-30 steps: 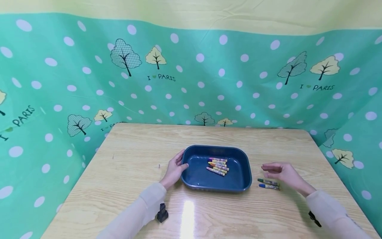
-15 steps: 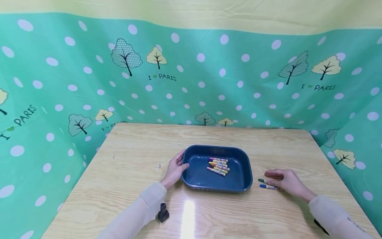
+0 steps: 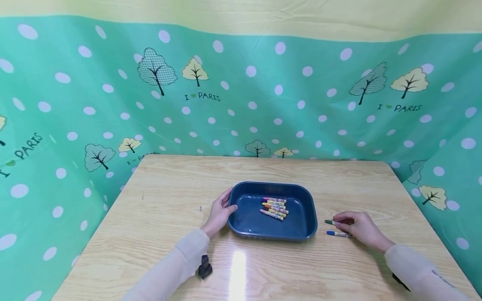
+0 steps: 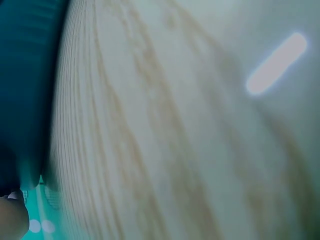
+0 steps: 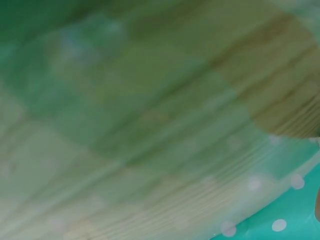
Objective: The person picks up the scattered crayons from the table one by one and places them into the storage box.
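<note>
My left hand grips the left rim of a dark blue rectangular plastic tub, thumb over the edge. Inside the tub, several paper-wrapped crayons lie side by side. To the right of it, my right hand pinches a green crayon between thumb and fingers; its green tip points left and the rest is hidden by the hand. A blue crayon lies on the table just below that hand. The left wrist view catches the tub's side; the right wrist view is blurred.
Everything stands on a light wood table. A tiny scrap lies left of the tub. Behind the table hangs a green dotted curtain, which also runs along both sides.
My right hand has come down onto the green crayon and closed its fingers on it. The crayon has shifted slightly away from the blue one. My left hand stays on the tub.
</note>
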The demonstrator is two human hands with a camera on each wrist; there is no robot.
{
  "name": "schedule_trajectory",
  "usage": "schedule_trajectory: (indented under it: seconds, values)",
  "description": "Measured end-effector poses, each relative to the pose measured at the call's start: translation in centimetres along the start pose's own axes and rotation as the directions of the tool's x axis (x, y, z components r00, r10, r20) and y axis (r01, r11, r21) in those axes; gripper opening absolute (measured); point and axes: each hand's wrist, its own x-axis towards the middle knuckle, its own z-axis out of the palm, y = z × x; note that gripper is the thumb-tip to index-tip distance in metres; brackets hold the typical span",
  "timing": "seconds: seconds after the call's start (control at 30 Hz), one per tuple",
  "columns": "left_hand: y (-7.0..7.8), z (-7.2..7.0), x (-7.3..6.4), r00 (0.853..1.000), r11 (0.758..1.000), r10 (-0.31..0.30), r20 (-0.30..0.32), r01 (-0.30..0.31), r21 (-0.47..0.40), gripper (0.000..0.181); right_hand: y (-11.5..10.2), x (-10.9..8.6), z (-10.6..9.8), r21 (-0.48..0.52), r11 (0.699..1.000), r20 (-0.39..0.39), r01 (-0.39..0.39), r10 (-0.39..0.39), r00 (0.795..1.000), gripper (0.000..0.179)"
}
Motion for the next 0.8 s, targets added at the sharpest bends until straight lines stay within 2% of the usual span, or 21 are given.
schedule_trajectory:
  seconds: [0.17,0.27,0.43,0.57,0.73,0.8]
  values:
    - [-2.2,-0.3,0.9,1.0,1.0,-0.011,-0.02,0.012,0.023,0.062,-0.9,0.2,-0.6,0.044,0.998,0.017,-0.037,0.037,0.999,0.02]
    - [-2.0,-0.3,1.0,1.0,0.999,-0.029,-0.01,0.029,0.02,0.062,-2.2,0.5,-1.5,0.061,0.998,-0.017,-0.034,0.035,0.999,0.021]
    - [-1.8,-0.4,1.3,0.999,0.999,-0.034,0.015,0.034,-0.005,0.063,-4.4,1.2,-2.8,0.085,0.996,-0.104,0.028,-0.019,0.994,0.022]
    - [-1.8,-0.4,1.2,1.0,1.0,-0.028,0.009,0.028,0.002,0.062,-6.1,1.7,-3.3,0.106,0.994,-0.142,0.028,-0.012,0.99,0.025]
    - [-2.0,-0.1,1.0,1.0,0.999,-0.008,-0.02,0.008,0.034,0.061,-8.4,2.7,-2.5,0.179,0.984,-0.143,0.01,0.016,0.99,0.028]
    - [-2.0,0.0,1.0,1.0,0.999,-0.007,-0.026,0.007,0.032,0.061,-9.3,3.2,-1.7,0.22,0.975,-0.121,0.0,0.027,0.992,0.029]
